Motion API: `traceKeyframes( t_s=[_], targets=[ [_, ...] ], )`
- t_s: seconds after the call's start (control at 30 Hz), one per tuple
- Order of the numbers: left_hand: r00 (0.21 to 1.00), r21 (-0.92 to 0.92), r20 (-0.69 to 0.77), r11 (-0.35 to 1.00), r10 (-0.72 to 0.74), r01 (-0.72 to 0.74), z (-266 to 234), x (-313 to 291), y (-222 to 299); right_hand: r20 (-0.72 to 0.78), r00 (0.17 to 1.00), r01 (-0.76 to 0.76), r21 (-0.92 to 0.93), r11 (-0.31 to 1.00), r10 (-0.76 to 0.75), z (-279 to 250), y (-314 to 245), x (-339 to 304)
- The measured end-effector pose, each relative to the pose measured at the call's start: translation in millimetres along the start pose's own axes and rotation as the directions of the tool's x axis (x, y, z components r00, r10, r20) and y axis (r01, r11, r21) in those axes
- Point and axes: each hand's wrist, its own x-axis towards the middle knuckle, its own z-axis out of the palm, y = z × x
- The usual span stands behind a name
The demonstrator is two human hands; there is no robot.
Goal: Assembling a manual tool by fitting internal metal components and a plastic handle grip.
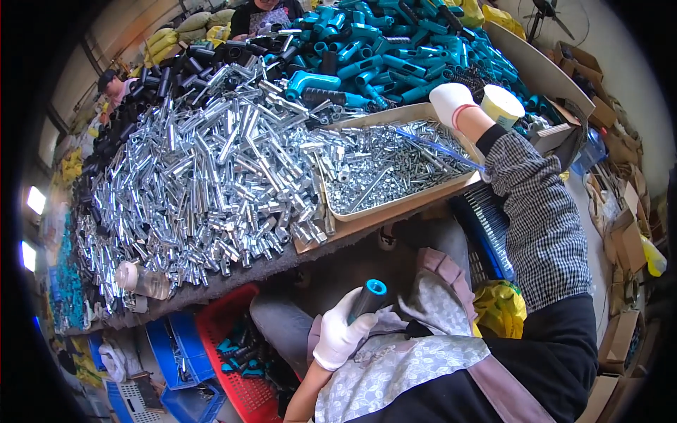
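Observation:
My left hand (340, 334), in a white glove, is closed around a black tubular handle (367, 302) with a teal rim at its open end, held upright above my lap. My right hand (451, 102), also gloved, reaches out past the far right corner of a shallow beige tray (345, 213). It is over the near edge of a heap of teal plastic housings (412, 67), beside a white tub (502, 106). Its fingers are bent away and hidden behind the back of the hand. Small metal screws and nuts (381, 169) fill the tray.
A big pile of shiny metal tubes (204, 169) covers the table's left side. A clear jar (143, 280) lies by the front edge. Below stand a red basket (250, 388) of teal and black parts and blue bins (180, 352). Another person (266, 15) is across the table.

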Motion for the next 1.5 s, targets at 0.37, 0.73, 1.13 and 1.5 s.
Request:
traceKeyframes(
  t_s=[0.37, 0.73, 1.13, 1.5],
  targets=[
    [0.999, -0.089, -0.028, 0.996, -0.032, 0.029, -2, -1, 6, -0.257, 0.963, 0.207, 0.902, -0.380, -0.084, -43, -76, -92],
    [0.980, 0.518, 0.052, 0.835, 0.190, -0.189, -19, 11, 29, -0.496, 0.826, 0.511, 0.859, -0.013, -0.267, -47, -153, -206],
    [0.901, 0.399, -0.282, 0.895, 0.329, -0.201, -43, 12, 22, -0.803, 0.461, 0.887, 0.411, 0.209, -0.378, -69, -146, -4],
    [0.923, 0.234, -0.322, 0.962, 0.210, -0.138, -47, 4, 3, -0.662, 0.745, 0.525, 0.657, 0.541, 0.080, -55, -131, 51]
  ],
)
